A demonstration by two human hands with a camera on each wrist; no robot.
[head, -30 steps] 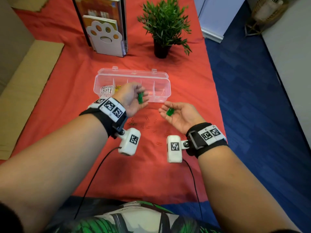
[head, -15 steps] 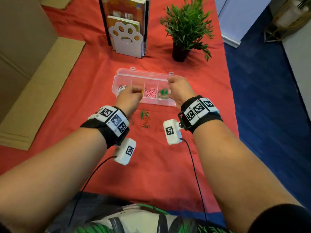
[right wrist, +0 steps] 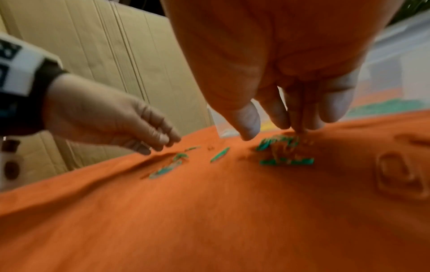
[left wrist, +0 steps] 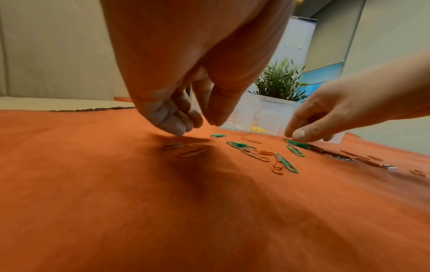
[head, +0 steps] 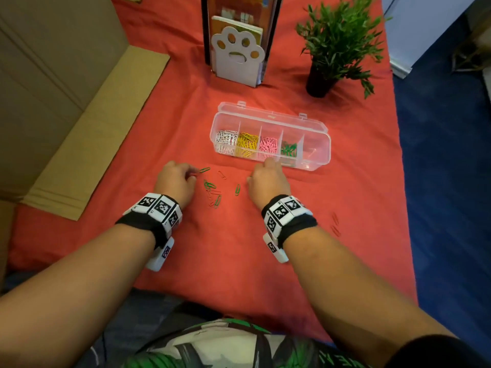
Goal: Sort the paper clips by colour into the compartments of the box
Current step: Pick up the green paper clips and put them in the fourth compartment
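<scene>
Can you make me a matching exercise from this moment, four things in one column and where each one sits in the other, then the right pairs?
Things:
1. white clips
2. pink clips
3. loose green clips
4. potted plant

Places:
A. third compartment from the left of the box
B. on the red cloth, between the two hands
C. leftmost compartment
D. beyond the box, far right on the cloth

Pairs: 1-C, 2-A, 3-B, 4-D
</scene>
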